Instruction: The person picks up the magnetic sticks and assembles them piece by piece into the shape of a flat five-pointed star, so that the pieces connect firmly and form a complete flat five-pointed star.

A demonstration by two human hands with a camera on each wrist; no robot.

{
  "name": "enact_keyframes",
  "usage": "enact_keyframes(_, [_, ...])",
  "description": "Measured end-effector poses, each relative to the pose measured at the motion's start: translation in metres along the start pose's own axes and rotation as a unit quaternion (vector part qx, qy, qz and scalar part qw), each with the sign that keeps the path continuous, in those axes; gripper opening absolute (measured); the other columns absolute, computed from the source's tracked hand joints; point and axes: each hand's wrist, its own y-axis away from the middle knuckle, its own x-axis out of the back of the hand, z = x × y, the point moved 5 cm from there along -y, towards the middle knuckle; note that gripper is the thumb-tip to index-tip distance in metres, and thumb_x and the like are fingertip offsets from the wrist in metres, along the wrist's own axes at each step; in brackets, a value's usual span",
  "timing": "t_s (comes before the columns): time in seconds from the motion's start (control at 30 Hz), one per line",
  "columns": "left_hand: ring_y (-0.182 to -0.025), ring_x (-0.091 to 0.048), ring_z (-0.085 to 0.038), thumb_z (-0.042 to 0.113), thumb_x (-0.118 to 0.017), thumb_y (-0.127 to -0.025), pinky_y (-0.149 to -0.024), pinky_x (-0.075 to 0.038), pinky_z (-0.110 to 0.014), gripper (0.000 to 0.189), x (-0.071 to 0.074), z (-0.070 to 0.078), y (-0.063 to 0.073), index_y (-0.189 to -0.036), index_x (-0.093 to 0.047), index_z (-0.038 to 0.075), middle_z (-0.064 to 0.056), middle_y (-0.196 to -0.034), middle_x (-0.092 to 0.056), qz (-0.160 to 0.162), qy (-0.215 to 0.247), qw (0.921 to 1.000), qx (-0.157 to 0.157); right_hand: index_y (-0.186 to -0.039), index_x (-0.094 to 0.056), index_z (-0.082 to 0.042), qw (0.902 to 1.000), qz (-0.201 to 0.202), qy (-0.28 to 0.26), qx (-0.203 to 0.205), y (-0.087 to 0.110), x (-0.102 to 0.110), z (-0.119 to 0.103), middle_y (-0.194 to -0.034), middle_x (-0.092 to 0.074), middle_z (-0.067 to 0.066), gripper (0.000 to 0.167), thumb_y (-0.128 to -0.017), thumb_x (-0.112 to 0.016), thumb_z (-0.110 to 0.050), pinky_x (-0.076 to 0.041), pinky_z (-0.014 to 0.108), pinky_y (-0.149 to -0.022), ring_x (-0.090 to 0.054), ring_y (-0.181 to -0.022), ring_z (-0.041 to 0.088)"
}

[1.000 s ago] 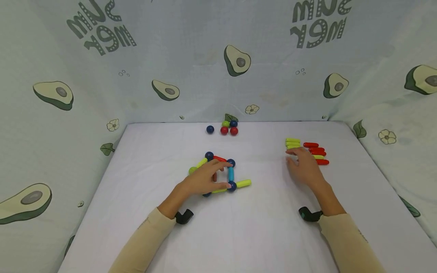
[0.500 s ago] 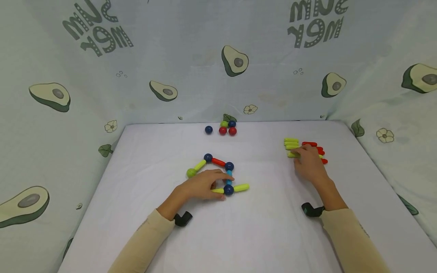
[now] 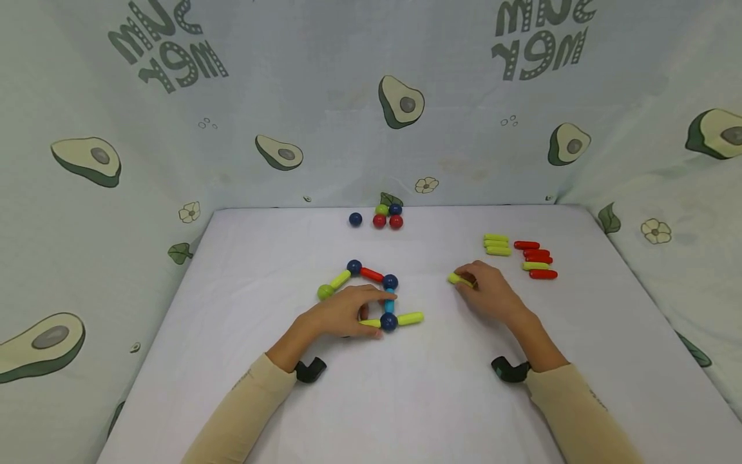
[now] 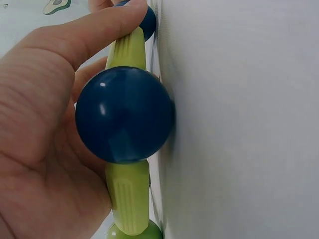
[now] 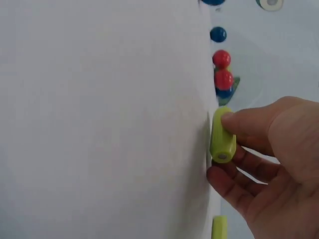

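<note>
My right hand pinches a yellow-green magnetic stick between thumb and fingers, a little right of the table's middle. A round metal end shows on that stick in the right wrist view. My left hand holds a structure of sticks and balls, its thumb on a yellow-green magnetic stick and fingers curled behind. A blue ball at the near corner joins this stick, a light-blue stick and an outward yellow-green stick. A red stick lies on the far side. My hand hides part of the structure.
Several loose balls, including a blue ball and a red ball, lie at the table's back edge. Yellow-green sticks and red sticks lie at the right. Behind the white table hangs an avocado-print cloth.
My right hand has picked a yellow-green stick from the pile at the right and carried it left. My left hand has shifted slightly nearer on the structure, uncovering more of its far side.
</note>
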Motion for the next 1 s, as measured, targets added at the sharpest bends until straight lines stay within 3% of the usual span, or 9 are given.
enact_keyframes(0.23, [-0.080,-0.059,-0.007,0.038,-0.081,-0.090,-0.070,-0.049,-0.021,0.070,-0.001,-0.001,0.000,-0.152,-0.051,0.029,0.006,-0.133,-0.058,-0.003,-0.002,1.0000,0.004,-0.121,-0.071,-0.002,0.9978,-0.014,-0.036,0.054,-0.010,-0.026,-0.042,-0.105,-0.068,0.009,0.025,-0.098,-0.068,-0.011,-0.052,0.035,-0.080,-0.060,-0.091,0.020])
enact_keyframes(0.57, [-0.075,-0.056,-0.004,0.040,-0.080,-0.090,-0.067,-0.048,-0.020,0.067,-0.001,-0.003,-0.001,-0.151,-0.053,0.030,0.005,-0.134,-0.057,-0.001,-0.005,0.9999,-0.014,-0.121,-0.072,-0.007,0.9944,-0.054,-0.049,0.077,-0.023,-0.043,-0.075,-0.106,-0.070,0.004,0.025,-0.099,-0.066,-0.016,-0.052,0.033,-0.081,-0.060,-0.093,0.017])
enact_keyframes(0.8, [-0.072,-0.056,-0.004,0.040,-0.079,-0.090,-0.066,-0.047,-0.020,0.064,-0.002,-0.003,-0.002,-0.149,-0.054,0.032,0.004,-0.132,-0.058,0.001,-0.013,0.9998,-0.016,-0.121,-0.072,-0.007,0.9944,-0.057,-0.043,0.078,-0.034,-0.041,-0.080,-0.111,-0.071,0.006,0.025,-0.100,-0.065,-0.020,-0.052,0.034,-0.082,-0.060,-0.097,0.021])
enact_keyframes(1.0, [-0.073,-0.055,-0.004,0.040,-0.079,-0.090,-0.067,-0.046,-0.020,0.063,-0.003,-0.002,-0.002,-0.148,-0.054,0.032,0.004,-0.132,-0.057,0.001,-0.022,0.9997,-0.006,-0.128,-0.067,-0.003,0.9967,-0.015,-0.055,0.058,-0.071,-0.026,-0.066,-0.118,-0.069,0.013,0.031,-0.103,-0.063,-0.021,-0.055,0.041,-0.090,-0.062,-0.105,0.028])
